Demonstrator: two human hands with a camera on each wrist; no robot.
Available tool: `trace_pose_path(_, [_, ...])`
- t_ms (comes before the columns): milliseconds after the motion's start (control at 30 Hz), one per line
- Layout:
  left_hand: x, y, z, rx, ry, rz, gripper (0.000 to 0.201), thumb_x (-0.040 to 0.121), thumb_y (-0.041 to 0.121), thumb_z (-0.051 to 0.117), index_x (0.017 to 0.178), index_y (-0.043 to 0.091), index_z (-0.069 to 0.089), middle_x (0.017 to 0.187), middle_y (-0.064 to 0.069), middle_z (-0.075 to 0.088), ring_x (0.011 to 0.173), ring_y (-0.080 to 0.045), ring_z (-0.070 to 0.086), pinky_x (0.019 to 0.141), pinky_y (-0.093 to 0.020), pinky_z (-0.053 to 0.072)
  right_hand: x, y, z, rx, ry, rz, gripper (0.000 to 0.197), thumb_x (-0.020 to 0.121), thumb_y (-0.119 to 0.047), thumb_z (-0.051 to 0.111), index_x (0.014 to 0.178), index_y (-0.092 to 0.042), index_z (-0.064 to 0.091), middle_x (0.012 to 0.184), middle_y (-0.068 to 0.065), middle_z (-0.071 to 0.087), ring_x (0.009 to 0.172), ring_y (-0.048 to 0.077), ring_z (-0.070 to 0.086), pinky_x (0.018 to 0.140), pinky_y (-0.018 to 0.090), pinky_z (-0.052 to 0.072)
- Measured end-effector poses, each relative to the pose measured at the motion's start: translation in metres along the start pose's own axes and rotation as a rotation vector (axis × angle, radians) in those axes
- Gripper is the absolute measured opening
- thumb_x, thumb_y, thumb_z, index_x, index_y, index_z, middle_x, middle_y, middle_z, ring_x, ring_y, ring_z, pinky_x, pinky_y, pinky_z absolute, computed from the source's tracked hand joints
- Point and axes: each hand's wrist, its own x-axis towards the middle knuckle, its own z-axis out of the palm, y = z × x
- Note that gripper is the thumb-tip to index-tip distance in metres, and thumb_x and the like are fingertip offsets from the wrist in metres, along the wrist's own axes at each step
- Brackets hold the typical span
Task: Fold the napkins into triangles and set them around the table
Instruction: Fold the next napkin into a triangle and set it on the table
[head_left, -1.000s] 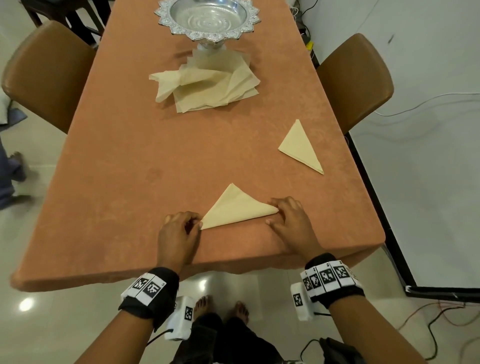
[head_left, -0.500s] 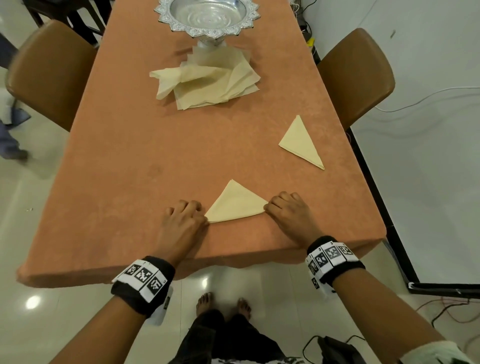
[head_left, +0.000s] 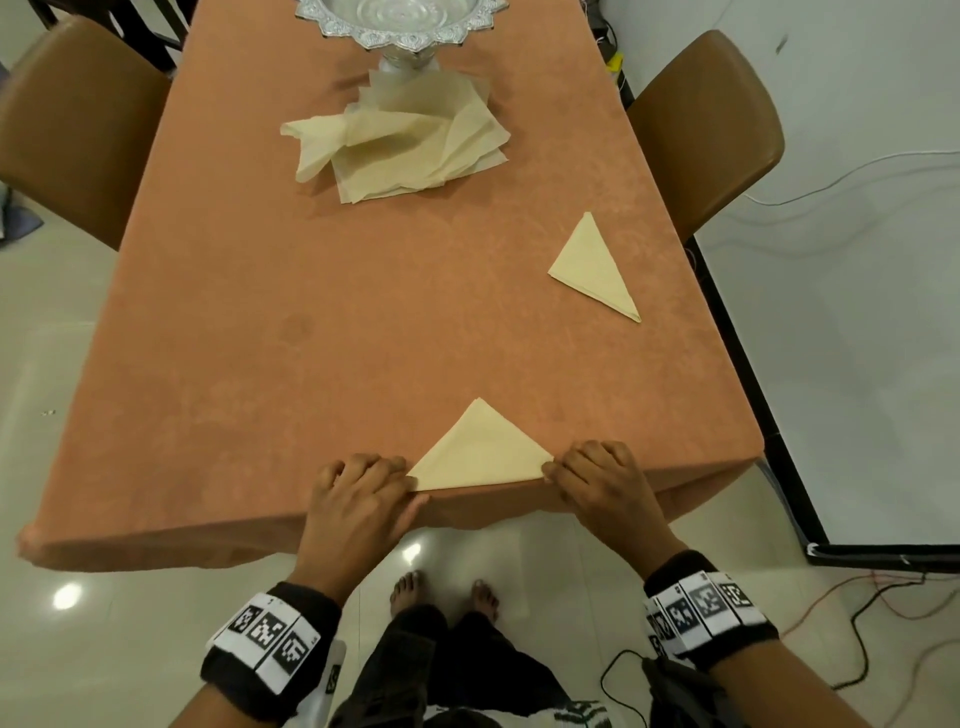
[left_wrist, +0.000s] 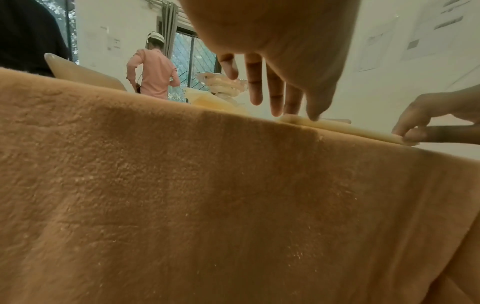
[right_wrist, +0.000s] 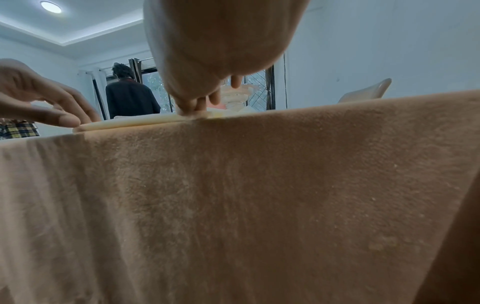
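A cream napkin folded into a triangle (head_left: 480, 452) lies at the near edge of the orange-clothed table (head_left: 311, 322), its long side along that edge. My left hand (head_left: 363, 483) pinches its left corner between thumb and fingers (left_wrist: 314, 115). My right hand (head_left: 597, 478) pinches the right corner (left_wrist: 405, 137); in the right wrist view its fingertips (right_wrist: 192, 110) bear down on the napkin (right_wrist: 135, 123). A second folded triangle (head_left: 595, 267) lies by the right edge. A loose pile of unfolded napkins (head_left: 400, 145) sits further back.
A silver pedestal bowl (head_left: 400, 21) stands behind the pile. Brown chairs flank the table at the left (head_left: 72, 119) and right (head_left: 711, 130). Cables trail over the floor at the right (head_left: 883, 613). People stand near a window far back (left_wrist: 153, 74).
Both hands have drawn the folded napkin toward me; its long side, tilted before, now runs along the table's near edge. The head view has tipped down slightly.
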Motion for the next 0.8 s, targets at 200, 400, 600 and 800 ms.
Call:
trace_pose_path(200, [0.014,0.025,0.014,-0.212,-0.057,-0.230,0.049,0.098,0.039,0.029,0.142,0.023,0.043,0.149,0.003,0.040,0.139,-0.016,0.033,0.110,-0.044,0.025,0.049,-0.056,0.007,0.319,-0.048,0.350,0.043,0.097,-0.026,0.034,0.135,-0.011,0.048,0.139,0.005,0.051,0.132,0.021,0.043,0.108,0.039,0.031])
trace_pose_path(400, [0.022,0.030,0.042,-0.136,-0.193,-0.311,0.053,0.100,0.037,0.021,0.149,0.021,0.031,0.155,0.003,0.028,0.144,-0.016,0.023,0.114,-0.046,0.016,0.075,-0.074,0.038,0.249,-0.362,0.417,0.056,0.096,-0.041,0.028,0.146,-0.015,0.033,0.152,0.001,0.033,0.141,0.017,0.030,0.112,0.049,0.025])
trace_pose_path(600, [0.022,0.031,0.042,-0.126,-0.215,-0.319,0.052,0.099,0.035,0.022,0.148,0.020,0.033,0.154,0.003,0.032,0.142,-0.017,0.027,0.112,-0.048,0.022,0.047,-0.037,0.037,0.200,-0.352,0.485,0.059,0.097,-0.046,0.021,0.151,-0.023,0.011,0.157,-0.006,0.008,0.144,0.012,0.004,0.115,0.051,0.006])
trace_pose_path(800, [0.036,0.042,0.023,-0.252,-0.137,-0.397,0.058,0.097,0.040,0.015,0.150,0.020,0.026,0.157,0.001,0.023,0.146,-0.017,0.017,0.116,-0.047,0.013,0.023,-0.003,0.026,0.149,-0.315,0.646,0.064,0.094,-0.049,0.008,0.151,-0.020,0.008,0.156,-0.005,0.000,0.145,0.013,-0.001,0.114,0.052,-0.002])
